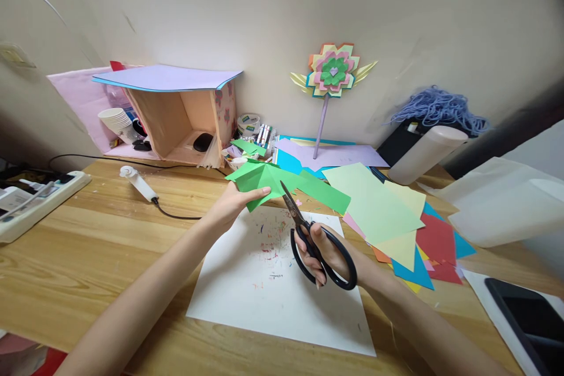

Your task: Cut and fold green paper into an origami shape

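Observation:
My left hand (235, 202) grips a creased sheet of green paper (259, 179), thumb on top, above the far edge of a white sheet (247, 282) marked with paint or crayon specks. Black-handled scissors (304, 229) are in my right hand (321, 247), its fingers through the loops. The blades point up and away, their tips at the right part of the green paper. Whether the blades are fully closed on the paper I cannot make out. A green strip (324, 191) extends to the right behind the blades; whether it joins the held piece is unclear.
Coloured paper sheets (374, 205) pile up on the right, near a phone (529, 317). A paper flower (333, 70) stands at the wall beside a cardboard box (170, 123). Blue yarn (440, 110) and a pale cylinder (427, 155) lie back right. A power strip (39, 205) is left.

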`<state>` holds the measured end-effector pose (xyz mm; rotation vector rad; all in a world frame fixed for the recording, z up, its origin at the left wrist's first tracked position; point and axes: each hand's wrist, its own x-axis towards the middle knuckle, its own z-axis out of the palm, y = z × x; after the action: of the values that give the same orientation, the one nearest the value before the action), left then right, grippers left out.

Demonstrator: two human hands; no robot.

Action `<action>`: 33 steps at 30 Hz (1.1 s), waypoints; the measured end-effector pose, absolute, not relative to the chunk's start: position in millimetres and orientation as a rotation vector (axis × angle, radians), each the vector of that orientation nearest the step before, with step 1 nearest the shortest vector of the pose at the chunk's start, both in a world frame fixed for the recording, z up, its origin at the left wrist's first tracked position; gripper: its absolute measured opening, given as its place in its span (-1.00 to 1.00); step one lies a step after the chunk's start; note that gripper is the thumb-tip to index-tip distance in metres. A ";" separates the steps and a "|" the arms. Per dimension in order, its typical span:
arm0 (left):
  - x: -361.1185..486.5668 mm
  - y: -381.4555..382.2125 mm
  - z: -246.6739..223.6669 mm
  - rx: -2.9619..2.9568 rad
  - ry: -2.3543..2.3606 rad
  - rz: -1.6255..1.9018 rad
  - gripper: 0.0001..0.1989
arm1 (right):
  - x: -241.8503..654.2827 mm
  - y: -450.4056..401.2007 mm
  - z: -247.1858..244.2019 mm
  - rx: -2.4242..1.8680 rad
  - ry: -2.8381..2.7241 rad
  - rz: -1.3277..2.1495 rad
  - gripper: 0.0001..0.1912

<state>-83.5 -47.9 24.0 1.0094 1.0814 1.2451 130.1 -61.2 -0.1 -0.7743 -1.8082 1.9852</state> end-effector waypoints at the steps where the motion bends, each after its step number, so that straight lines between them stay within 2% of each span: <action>1: -83.4 -48.0 24.2 1.004 1.084 1.247 -0.57 | 130.2 -61.2 -0.8 -0.778 -1.809 1.981 -0.37; 14: -81.4 -47.3 24.9 0.996 1.093 1.265 -0.55 | 129.9 -61.1 -1.1 -0.823 -1.814 1.955 -0.40; 21: -79.9 -48.9 26.4 0.974 1.084 1.233 -0.54 | 127.7 -60.5 -1.3 -0.778 -1.764 2.016 -0.30; 33: -80.4 -47.8 22.9 0.978 1.088 1.227 -0.56 | 130.6 -59.9 -3.1 -0.797 -1.799 1.951 -0.39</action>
<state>-80.4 -47.8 22.9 0.9784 1.0883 1.2271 130.6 -59.9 -3.1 -0.7970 -1.7988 1.9511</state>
